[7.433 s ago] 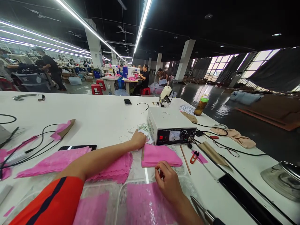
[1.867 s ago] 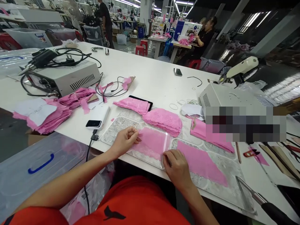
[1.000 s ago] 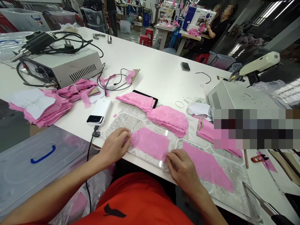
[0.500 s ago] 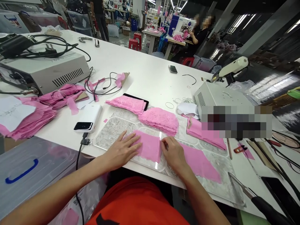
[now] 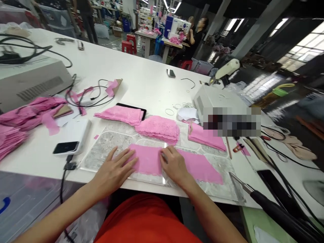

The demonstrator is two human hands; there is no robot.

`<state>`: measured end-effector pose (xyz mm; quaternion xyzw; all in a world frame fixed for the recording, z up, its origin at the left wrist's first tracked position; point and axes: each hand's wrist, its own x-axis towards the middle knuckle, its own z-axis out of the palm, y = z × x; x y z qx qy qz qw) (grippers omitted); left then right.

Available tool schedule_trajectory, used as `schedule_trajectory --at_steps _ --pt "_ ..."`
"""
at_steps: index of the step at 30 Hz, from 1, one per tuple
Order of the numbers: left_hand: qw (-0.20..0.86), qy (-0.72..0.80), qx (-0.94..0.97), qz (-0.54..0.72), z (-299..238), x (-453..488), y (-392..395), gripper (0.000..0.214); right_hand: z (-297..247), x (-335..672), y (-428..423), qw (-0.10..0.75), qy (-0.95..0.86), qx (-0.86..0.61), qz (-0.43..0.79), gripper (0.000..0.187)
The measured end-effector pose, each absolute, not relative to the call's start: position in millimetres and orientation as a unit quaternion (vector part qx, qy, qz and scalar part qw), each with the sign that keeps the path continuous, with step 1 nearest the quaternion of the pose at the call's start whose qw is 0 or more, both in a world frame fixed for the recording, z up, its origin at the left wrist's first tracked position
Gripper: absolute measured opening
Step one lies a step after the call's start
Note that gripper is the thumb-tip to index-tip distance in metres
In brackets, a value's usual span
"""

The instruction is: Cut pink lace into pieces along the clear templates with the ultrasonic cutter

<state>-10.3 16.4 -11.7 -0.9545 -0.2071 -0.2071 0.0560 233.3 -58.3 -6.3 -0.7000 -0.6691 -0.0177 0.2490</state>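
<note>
My left hand (image 5: pixel 113 168) lies with spread fingers over the left edge of a flat pink fabric piece (image 5: pixel 148 160). At that piece's right edge, the thumb and fingertips of my right hand (image 5: pixel 174 164) are pinched together on the fabric; the exact contact is partly hidden. A second pink fabric piece (image 5: pixel 202 166) extends to the right from beneath my right hand. Both pieces rest on a clear patterned board (image 5: pixel 106 145). Just behind them sit two stacks of pink scalloped lace pieces, one in the middle (image 5: pixel 158 130) and one on the left (image 5: pixel 118 114).
A folded pink stack (image 5: pixel 206 136) lies on the board's right. A black-handled hot tool (image 5: pixel 268 200) points in at right. The power bank (image 5: pixel 73 140), black cables (image 5: pixel 98 99), a grey box (image 5: pixel 32 81) and pink bundles (image 5: pixel 15 121) occupy the left. A phone (image 5: pixel 170 73) lies farther back.
My view has turned right, so everything sits farther left in the picture. Both hands stay at the same fabric piece, the left flat and the right pinched at its edge.
</note>
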Motion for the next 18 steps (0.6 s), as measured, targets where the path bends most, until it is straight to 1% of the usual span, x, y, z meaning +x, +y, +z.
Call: schedule_trajectory --at_steps 2,4,8,11,13,15,18 --pt "0.075 -0.18 -0.96 -0.202 -10.6 -13.5 20.6 0.031 -2.6 239.6 -63.7 0.272 -0.658 -0.702 -0.02 0.015" --pt "0.084 -0.156 -0.962 -0.206 -9.1 -13.6 24.7 0.031 4.4 252.5 -75.6 0.324 -0.639 -0.697 -0.024 0.018" --pt "0.039 -0.106 -0.971 -0.21 -0.6 7.2 21.9 0.031 15.3 288.4 -129.9 0.427 -0.547 -0.719 -0.049 0.014" --pt "0.002 -0.037 -0.977 -0.21 9.2 46.0 15.0 0.029 7.2 314.2 -187.8 0.462 -0.435 -0.772 -0.035 0.011" --pt "-0.016 0.016 -0.983 -0.184 15.6 80.3 13.5 0.031 -6.1 326.8 -224.3 0.493 -0.342 -0.8 0.018 0.018" --pt "-0.029 0.07 -0.984 -0.161 21.3 118.0 14.1 0.034 -21.2 333.9 -252.9 0.544 -0.244 -0.8 0.069 0.026" --pt "-0.049 0.163 -0.977 -0.131 26.8 175.3 13.6 0.035 -38.1 336.8 -275.1 0.614 -0.122 -0.778 0.057 0.031"
